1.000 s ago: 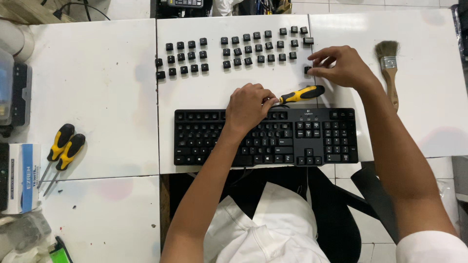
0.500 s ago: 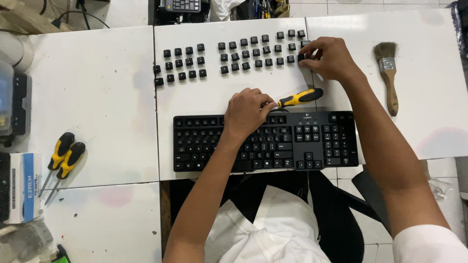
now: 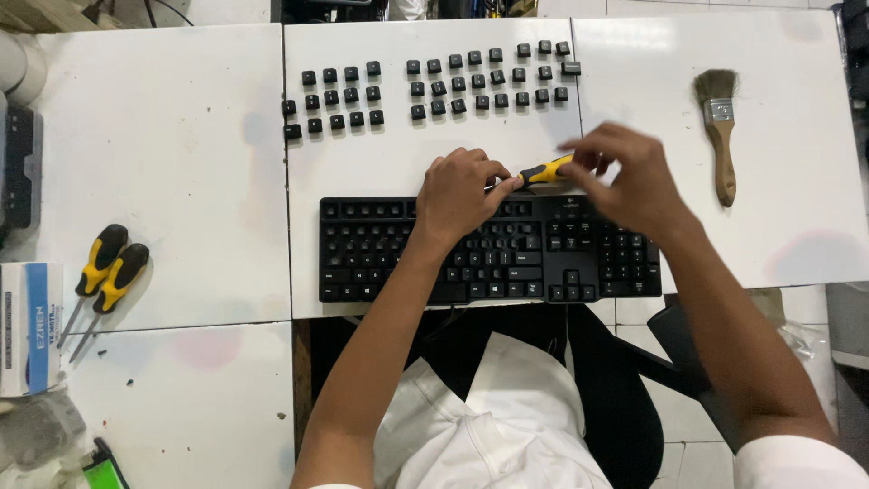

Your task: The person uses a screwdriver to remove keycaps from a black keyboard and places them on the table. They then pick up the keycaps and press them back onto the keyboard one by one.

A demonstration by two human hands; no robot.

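A black keyboard lies on the white table in front of me. My left hand rests on its top rows and grips the shaft end of a yellow-and-black screwdriver, whose handle sticks out to the right. My right hand, blurred by motion, hovers over the keyboard's upper right with its fingertips at the handle's end; I see nothing held in it. Several loose black keycaps sit in rows on the table beyond the keyboard.
A wooden-handled paintbrush lies to the right. Two more yellow-and-black screwdrivers lie at the left, beside a white and blue box. A dark device sits at the far left edge.
My right hand has come back from the far-right end of the keycap rows to the screwdriver handle. My left hand stays on the keyboard with the screwdriver.
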